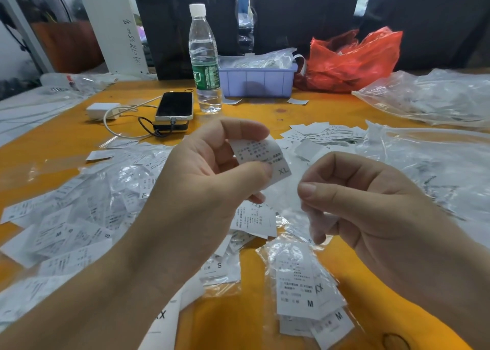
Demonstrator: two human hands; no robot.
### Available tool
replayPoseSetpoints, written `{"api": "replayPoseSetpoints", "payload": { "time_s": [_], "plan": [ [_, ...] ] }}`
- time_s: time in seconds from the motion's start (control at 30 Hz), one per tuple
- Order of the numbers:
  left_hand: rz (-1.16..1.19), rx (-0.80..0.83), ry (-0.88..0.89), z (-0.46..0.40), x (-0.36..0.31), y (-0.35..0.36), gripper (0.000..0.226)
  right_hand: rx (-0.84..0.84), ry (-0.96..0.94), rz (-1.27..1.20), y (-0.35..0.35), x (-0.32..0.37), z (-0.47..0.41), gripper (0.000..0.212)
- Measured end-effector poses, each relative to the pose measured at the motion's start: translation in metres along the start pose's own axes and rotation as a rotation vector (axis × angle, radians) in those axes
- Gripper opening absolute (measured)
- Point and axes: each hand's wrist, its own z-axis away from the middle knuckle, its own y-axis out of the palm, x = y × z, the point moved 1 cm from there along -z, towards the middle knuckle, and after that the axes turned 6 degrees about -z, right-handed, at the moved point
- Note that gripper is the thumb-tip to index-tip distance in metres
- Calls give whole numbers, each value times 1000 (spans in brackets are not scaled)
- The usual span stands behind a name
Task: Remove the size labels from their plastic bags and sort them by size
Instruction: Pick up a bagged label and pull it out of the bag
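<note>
Two hands, left hand (212, 169) pinching XL label (265, 158), right hand (371, 198) pinching clear bag (315, 222)

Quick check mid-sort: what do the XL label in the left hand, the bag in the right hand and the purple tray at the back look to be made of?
XL label: thin matte white fabric or paper, it curls between the left hand's fingers; which one is unclear.
Bag pinched by the right hand: thin clear plastic film, crinkled and see-through.
Purple tray: rigid moulded plastic, smooth ribbed walls.
</note>
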Motion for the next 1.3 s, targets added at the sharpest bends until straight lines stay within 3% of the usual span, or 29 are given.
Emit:
{"api": "replayPoseSetpoints", "payload": {
  "time_s": [0.63,0.97,1.3],
  "plan": [
    [-64,15,43,2,4,6,25,64,-33,145,5,-7,3,5],
    [14,-104,73,-5,-3,-8,23,-9,-83,125,-2,-3,0,16],
    [-9,-68,52,-4,-2,-8,23,-19,-108,159,-3,-1,1,21]
  ]
}}
